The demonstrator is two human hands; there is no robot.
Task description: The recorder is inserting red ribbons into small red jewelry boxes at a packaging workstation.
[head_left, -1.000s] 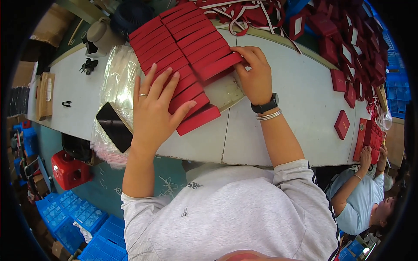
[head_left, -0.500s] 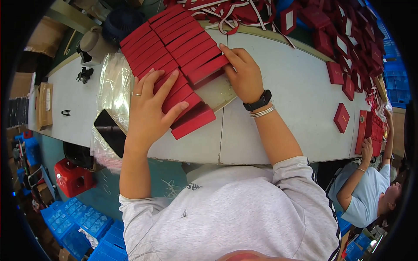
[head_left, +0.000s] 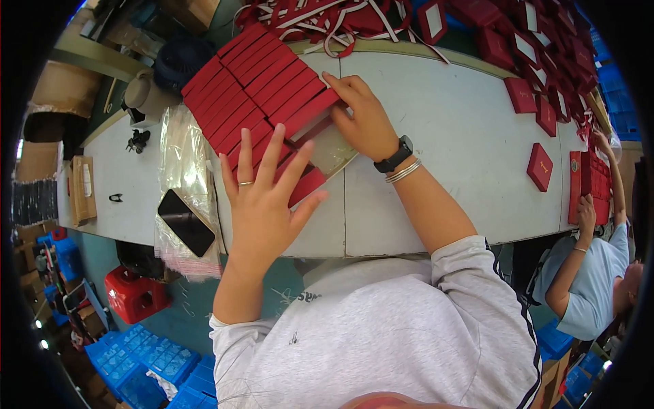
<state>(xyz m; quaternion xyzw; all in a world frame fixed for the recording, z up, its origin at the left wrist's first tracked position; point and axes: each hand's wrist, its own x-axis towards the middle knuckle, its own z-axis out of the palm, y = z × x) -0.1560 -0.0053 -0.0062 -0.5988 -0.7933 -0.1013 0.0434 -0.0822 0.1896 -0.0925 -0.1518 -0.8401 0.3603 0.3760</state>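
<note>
Slim red boxes stand packed side by side in two rows on the white table. My right hand grips the right end of the nearest red box in the right row, index finger at its far side and thumb at its near side. Over the near end of the left row, my left hand is open with fingers spread wide, partly hiding the boxes there. Whether its fingertips touch them I cannot tell. Part of a round, pale surface shows beneath the boxes.
Clear plastic bags and a black phone lie left of the boxes. Red and white ribbons and a heap of dark red boxes are at the back. A co-worker handles red boxes at right. A red stool stands lower left.
My left hand has drawn back toward me and spread its fingers. My right hand stays at the box's end. The whole view has shifted slightly.
</note>
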